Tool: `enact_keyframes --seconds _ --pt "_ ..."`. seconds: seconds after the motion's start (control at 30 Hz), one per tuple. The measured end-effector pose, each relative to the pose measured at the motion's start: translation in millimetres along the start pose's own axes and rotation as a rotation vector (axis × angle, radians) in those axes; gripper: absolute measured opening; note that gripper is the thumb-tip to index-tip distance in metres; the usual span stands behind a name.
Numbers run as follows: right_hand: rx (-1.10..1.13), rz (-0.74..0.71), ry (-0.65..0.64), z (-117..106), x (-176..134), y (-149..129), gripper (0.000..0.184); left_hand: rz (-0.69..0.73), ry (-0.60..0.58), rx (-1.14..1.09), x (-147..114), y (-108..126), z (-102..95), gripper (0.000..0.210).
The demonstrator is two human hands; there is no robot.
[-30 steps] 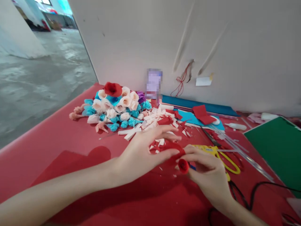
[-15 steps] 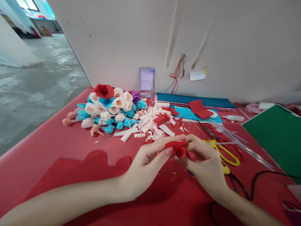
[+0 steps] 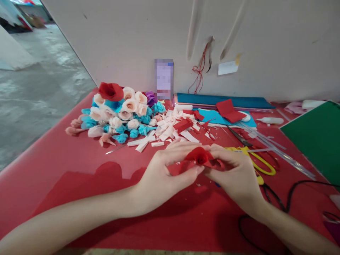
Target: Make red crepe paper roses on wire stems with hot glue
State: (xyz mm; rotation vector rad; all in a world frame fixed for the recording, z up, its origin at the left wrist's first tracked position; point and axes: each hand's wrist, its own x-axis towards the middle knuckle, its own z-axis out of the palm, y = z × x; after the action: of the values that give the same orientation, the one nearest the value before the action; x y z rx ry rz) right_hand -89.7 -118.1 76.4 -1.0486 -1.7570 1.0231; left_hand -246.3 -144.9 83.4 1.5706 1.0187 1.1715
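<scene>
Far L, on the red surface (image 3: 53,152): pile (image 3: 131,105) of paper flowers, white, blue, pink & purple, w/ one large red bloom (image 3: 111,92) on top. These look done; neither hand touches them. L hand (image 3: 159,177), centre L: grip pinching the rose (image 3: 200,156), thumb in front near its lower edge, fingers behind. Beyond it, scraps (image 3: 170,125) of white & red paper, prob. offcuts, i.e. some cutting judged done. Centre: the rose itself, held between both hands above the surface, mouth turned twd. the camera. Core rolled tight; a wide outer petal flares at back L, not wrapped close. Stage judged partial: core formed, outer layer incomplete; lower end hidden by the fingers. Cf. red bloom: fuller, wider. R of centre, at back: blue sheet (image 3: 208,116) w/ red paper (image 3: 230,110) lying partly over it, creased, prob. unused stock. R hand (image 3: 236,177): grip likewise clasping the rose, fingertips at its R edge, thumb below. Just beyond, scissors (image 3: 239,136), lying idle; nearer, a yellow tool (image 3: 243,150), part-hidden by the R hand, not in use. Far R: green board (image 3: 313,138).
</scene>
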Motion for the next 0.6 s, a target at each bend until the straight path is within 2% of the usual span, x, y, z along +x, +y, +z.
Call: enact_keyframes --seconds 0.23,0.6 --pt "0.002 0.002 -0.01 -1.0 -0.4 2.3 0.016 -0.007 -0.004 0.025 2.8 -3.1 -0.6 0.019" --pt "0.04 0.057 -0.016 2.0 0.8 3.2 0.005 0.035 -0.011 0.027 1.9 -7.4 -1.2 0.018"
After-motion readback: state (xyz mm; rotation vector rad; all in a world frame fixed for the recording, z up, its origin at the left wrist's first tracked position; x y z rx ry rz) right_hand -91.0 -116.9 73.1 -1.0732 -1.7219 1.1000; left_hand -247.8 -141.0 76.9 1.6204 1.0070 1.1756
